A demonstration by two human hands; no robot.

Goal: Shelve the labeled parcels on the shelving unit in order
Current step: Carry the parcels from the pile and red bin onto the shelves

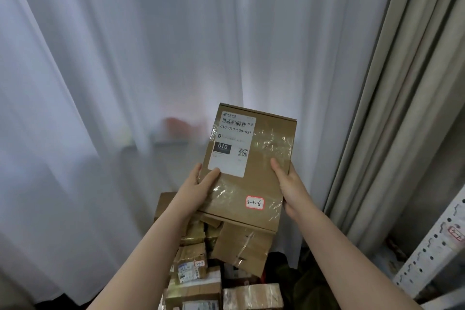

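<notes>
The shelving unit (435, 246) stands at our far right — nearest our right hand (289, 184). Above the pile (196, 284) we hold the parcel (261, 184), long axis pointing away, left hand (198, 186) and right gripping its sides; its sticker (255, 203) reads 3-1-6.

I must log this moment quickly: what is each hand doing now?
Left hand: grips the flat brown cardboard parcel marked 3-1-6, thumb on its front.
Right hand: grips the same parcel at its right edge.
</notes>
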